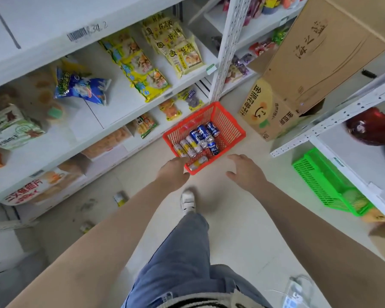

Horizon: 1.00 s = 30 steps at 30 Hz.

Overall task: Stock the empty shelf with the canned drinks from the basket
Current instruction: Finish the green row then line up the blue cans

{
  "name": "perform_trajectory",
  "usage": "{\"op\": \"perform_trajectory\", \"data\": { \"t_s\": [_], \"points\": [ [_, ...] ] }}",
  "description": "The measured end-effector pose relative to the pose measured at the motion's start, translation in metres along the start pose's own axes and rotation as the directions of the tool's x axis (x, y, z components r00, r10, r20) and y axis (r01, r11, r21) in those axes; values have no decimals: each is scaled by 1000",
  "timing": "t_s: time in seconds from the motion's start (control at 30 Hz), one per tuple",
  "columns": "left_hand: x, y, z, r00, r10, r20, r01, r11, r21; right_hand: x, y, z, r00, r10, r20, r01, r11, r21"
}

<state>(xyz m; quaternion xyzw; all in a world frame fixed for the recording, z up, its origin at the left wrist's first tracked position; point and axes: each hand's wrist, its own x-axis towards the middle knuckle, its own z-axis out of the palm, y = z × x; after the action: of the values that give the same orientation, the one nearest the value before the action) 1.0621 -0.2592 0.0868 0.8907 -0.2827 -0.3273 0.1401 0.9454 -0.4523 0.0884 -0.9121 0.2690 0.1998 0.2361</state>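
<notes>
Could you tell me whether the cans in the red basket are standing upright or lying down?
Lying down: the cans rest on their sides in the red basket, their sidewalls and labels facing up.

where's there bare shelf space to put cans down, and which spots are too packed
Bare room: the white shelf on the right, between the green basket and the dark red bag. Also a bare patch on the left shelf between the blue snack bag and the yellow noodle packs. Crowded: the rows of packets below, beside the red basket.

Red basket (pixel 232 126) of cans (pixel 199 140) on floor, both hands (pixel 172 172) empty above
</notes>
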Motion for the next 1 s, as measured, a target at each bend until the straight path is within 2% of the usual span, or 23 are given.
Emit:
{"op": "perform_trajectory", "data": {
  "t_s": [0.27, 0.37, 0.6, 0.67, 0.77, 1.0],
  "points": [
    [123, 9, -10, 985, -139, 103, 157, 969, -193, 121, 23, -36, 997, 32, 66, -32, 999, 2],
    [166, 9, -14, 972, -174, 155, 207, 950, -233, 166, 27, -43, 997, 3, 83, -4, 1000, 10],
    [264, -2, 0, 925, -325, 194, 378, 835, -399, 280, 47, -17, 976, -18, 219, 9, 999, 44],
    [294, -8, 16, 905, -374, 203, 426, 780, -459, 317, 58, 0, 967, -21, 253, 14, 1000, 28],
    [343, -27, 54, 876, -425, 227, 481, 750, -453, 375, 83, 36, 958, -25, 287, 22, 1000, 14],
    [456, -68, 191, 772, -580, 262, 619, 589, -519, 492, 167, 141, 934, 41, 356, -40, 999, -11]
  ]
}}
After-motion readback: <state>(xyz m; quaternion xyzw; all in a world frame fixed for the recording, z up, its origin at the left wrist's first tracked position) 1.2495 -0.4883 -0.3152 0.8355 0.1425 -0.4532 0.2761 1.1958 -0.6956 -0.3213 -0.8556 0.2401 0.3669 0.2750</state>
